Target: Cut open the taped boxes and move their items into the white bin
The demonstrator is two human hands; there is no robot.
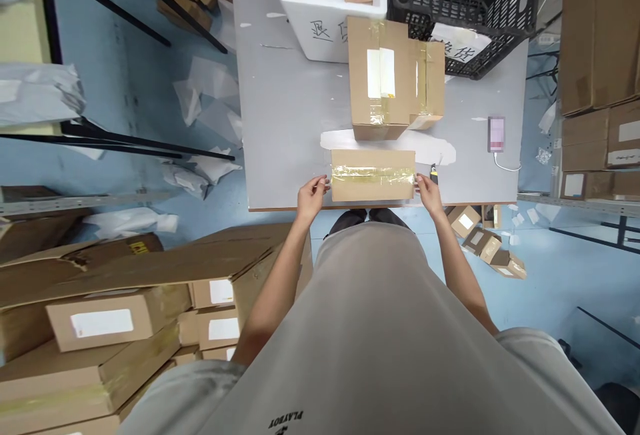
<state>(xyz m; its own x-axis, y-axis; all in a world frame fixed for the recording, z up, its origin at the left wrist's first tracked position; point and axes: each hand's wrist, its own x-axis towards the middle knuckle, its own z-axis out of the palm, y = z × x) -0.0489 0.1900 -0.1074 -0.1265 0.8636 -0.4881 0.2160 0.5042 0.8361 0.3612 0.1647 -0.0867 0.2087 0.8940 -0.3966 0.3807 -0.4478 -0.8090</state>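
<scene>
A small cardboard box [373,192] with clear yellowish tape along its top lies near the table's front edge. At its left end is my left hand [312,196], thumb and fingers pinched together; a tiny gap seems to part the fingertips from the box, and what they pinch is too small to make out. My right hand [429,194] has its fingers closed at the box's right end, the fingertips against the edge. Just beyond the right hand lies a yellow and black utility knife [434,174].
Behind the small box stand a larger taped box [360,82] and another box [433,75]. A white bin [313,42] and a black crate [480,68] are at the back. A phone [496,134] with a cable lies right. Cartons [165,262] crowd the left floor.
</scene>
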